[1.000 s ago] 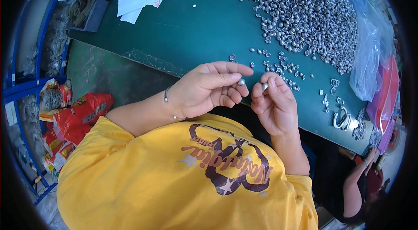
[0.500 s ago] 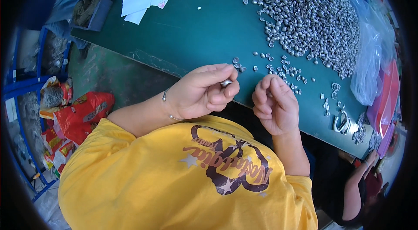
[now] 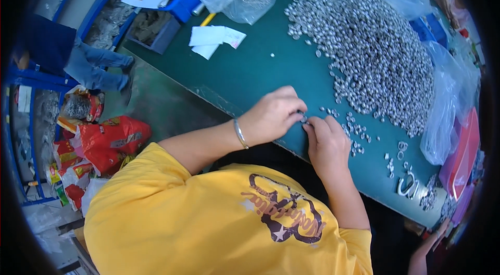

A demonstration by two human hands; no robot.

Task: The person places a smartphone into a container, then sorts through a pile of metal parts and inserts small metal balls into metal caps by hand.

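Observation:
My left hand [image 3: 276, 114] is over the table's near edge, thumb and fingers pinched together at a small silver metal piece [image 3: 303, 118], a rounded cup-like part. Close beside it, my right hand [image 3: 329, 144] has its fingers curled and pressed together, its fingertips almost meeting the left ones. What the right fingers hold, if anything, is hidden. Several loose metal pieces [image 3: 356, 129] of the same kind lie just past the right hand. Beyond them a large heap of these pieces [image 3: 375, 56] covers the far right of the green table [image 3: 245, 66].
White paper slips [image 3: 207, 36] and a yellow stick [image 3: 208, 19] lie at the far left, near a blue bin [image 3: 190, 4]. Clear plastic bags [image 3: 440, 103] flank the heap. Silver curved hardware [image 3: 407, 185] sits at the right. A person's legs [image 3: 99, 66] show at left.
My hands have come together at the table edge, the left turning palm down. The view has shifted, and a person has appeared at the left.

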